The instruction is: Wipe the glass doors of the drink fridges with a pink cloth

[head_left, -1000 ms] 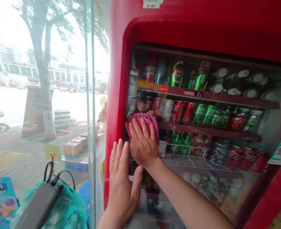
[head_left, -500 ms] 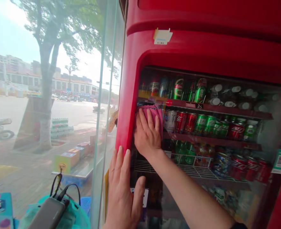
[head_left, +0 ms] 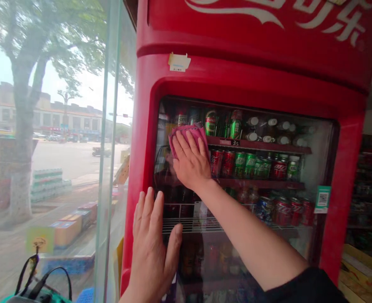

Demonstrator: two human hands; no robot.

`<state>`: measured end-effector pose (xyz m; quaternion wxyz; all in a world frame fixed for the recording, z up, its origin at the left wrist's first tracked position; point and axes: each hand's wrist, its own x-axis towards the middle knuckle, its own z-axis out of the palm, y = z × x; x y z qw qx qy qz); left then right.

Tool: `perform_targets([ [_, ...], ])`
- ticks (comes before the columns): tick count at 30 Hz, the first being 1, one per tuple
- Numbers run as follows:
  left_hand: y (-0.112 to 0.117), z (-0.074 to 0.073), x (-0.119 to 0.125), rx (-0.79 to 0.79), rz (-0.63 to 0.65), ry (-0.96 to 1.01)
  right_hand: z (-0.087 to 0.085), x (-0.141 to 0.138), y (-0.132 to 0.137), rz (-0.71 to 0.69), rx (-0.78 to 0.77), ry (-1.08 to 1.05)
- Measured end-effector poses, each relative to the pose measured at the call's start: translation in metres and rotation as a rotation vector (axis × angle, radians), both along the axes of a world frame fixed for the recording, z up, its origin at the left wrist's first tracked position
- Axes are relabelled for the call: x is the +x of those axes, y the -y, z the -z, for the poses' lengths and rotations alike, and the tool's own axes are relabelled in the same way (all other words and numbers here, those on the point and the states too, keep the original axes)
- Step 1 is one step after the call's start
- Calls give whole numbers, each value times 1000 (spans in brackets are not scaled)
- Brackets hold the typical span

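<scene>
A tall red drinks cooler (head_left: 268, 84) with a glass door (head_left: 312, 168) stands in front of me. My right hand (head_left: 190, 162) lies flat on a pink cloth (head_left: 188, 131) and presses it against the upper left of the glass. My left hand (head_left: 151, 248), fingers spread and holding nothing, rests flat on the door's left edge lower down. Behind the glass, shelves hold several red and green cans (head_left: 252, 162) and bottles (head_left: 268, 128).
A glass shop window (head_left: 110, 168) stands left of the cooler, with a street, a tree and stacked boxes beyond it. A teal bag with black straps (head_left: 37, 290) sits at lower left. Shelving shows at the far right (head_left: 369, 189).
My right hand has slid the pink cloth upward on the glass, from the second shelf level to the top shelf level. My view has tilted up. The left hand has stayed on the door's edge.
</scene>
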<state>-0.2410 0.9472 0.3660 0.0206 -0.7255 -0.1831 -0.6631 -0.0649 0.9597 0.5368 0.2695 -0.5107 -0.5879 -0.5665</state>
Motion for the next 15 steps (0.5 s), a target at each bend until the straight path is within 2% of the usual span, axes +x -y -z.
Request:
perform_targets([
  [3, -1, -9, 8, 18, -10, -22, -4, 54, 28, 82, 114, -89],
  [5, -2, -16, 10, 29, -19, -19, -7, 81, 39, 126, 247, -197],
  [7, -4, -25, 12, 46, -23, -7, -6, 91, 40, 136, 408, -324],
  [9, -7, -34, 17, 74, -27, -3, 0, 83, 34, 118, 493, -383],
  [11, -10, -42, 27, 98, -33, -2, 10, 67, 29, 94, 408, -291],
  [13, -10, -48, 44, 109, -38, 1, 21, 56, 28, 75, 175, -66],
  [15, -8, -51, 64, 112, -28, 1, 26, 60, 37, 66, -7, 115],
])
